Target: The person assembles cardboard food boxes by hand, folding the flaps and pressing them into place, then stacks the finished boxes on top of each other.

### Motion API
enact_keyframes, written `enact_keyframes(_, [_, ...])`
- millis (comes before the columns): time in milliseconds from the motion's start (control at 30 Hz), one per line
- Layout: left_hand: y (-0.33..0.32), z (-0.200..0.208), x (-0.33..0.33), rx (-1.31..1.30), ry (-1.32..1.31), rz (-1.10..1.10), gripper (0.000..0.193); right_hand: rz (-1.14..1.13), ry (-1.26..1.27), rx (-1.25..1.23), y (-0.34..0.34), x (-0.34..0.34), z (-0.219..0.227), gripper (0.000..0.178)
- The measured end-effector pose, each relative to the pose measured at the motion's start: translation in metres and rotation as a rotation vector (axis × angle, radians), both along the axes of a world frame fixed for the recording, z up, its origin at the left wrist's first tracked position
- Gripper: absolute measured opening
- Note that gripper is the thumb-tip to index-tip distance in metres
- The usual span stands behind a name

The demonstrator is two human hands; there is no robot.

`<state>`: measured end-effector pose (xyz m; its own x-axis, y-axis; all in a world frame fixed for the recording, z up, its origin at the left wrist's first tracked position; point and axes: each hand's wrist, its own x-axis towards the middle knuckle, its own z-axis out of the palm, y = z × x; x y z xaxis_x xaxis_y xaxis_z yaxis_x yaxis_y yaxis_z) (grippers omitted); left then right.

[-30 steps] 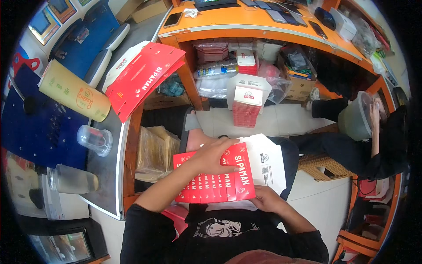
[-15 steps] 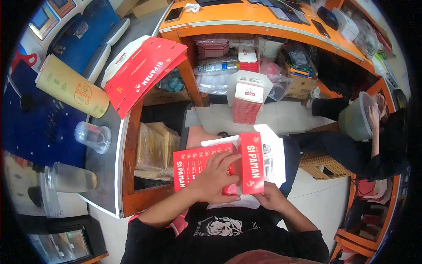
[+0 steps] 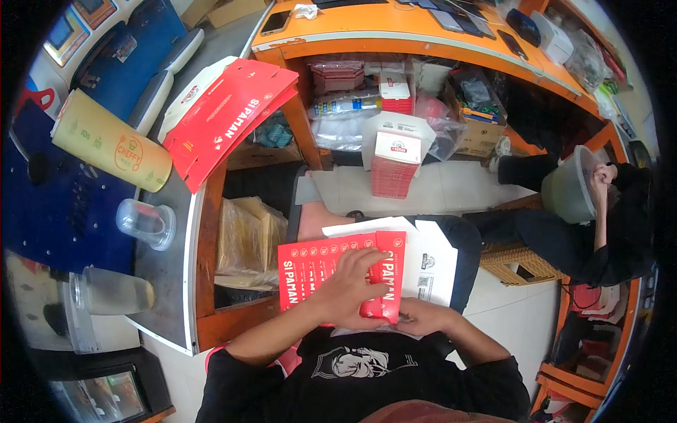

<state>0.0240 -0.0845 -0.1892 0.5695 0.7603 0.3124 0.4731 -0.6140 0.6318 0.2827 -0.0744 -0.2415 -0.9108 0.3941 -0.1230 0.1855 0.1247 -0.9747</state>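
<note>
A flat red and white cardboard box (image 3: 310,268) lies across my lap, partly folded, its white inner flaps (image 3: 429,259) spread to the right. My left hand (image 3: 347,287) presses down on the red panel, fingers spread over it. My right hand (image 3: 417,316) grips the box's lower right edge from beneath, thumb on the red flap. Both hands are on the same box.
A stack of flat red boxes (image 3: 226,120) leans on the grey counter (image 3: 169,282) at left, beside a yellow paper roll (image 3: 113,144) and clear plastic cups (image 3: 147,223). A pile of folded boxes (image 3: 395,169) stands on the floor ahead. Another person (image 3: 599,225) sits right with a bucket.
The red side flap that stood upright half a second ago is folded down flatter under my left hand. My right hand has shifted left along the lower edge.
</note>
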Motion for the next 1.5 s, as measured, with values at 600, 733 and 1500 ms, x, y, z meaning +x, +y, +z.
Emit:
enact_keyframes(600, [0.093, -0.035, -0.043, -0.600, -0.132, 0.092, 0.027, -0.410, 0.249, -0.321, 0.102, -0.025, -0.006, 0.041])
enact_keyframes(733, [0.095, -0.037, -0.040, -0.643, -0.146, 0.105, 0.029, -0.514, -0.070, -0.340, 0.105, -0.031, 0.026, 0.037])
enact_keyframes(1500, [0.083, -0.041, -0.034, -0.572, -0.102, 0.189, 0.023, -0.196, -0.194, 0.288, 0.116, -0.042, 0.055, 0.033])
